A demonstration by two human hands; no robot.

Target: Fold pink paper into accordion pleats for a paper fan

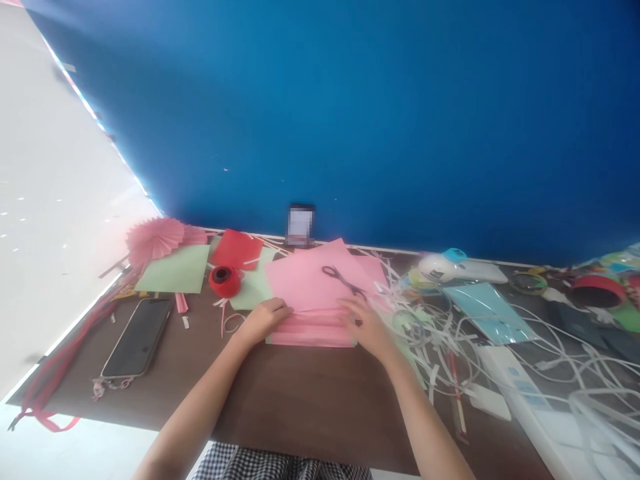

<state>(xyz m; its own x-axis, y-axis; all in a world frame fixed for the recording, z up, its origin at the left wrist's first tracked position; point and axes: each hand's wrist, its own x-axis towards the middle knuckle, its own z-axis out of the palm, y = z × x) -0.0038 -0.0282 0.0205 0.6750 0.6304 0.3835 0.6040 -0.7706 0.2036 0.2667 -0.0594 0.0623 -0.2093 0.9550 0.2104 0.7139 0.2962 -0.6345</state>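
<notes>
Left hand, right hand bare; black-white checked garment.

Left hand and right hand lie flat, palms down.

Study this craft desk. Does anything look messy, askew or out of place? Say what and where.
White strips lie tangled right of the right hand. A red ribbon trails off the desk at its left edge. Scissors lie loose on the pink paper.

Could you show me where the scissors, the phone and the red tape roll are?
scissors [345, 281]: head view, at the pivot between handles and blades.
phone [138, 337]: head view, middle of its dark screen.
red tape roll [225, 284]: head view, on its red outer band.
</notes>
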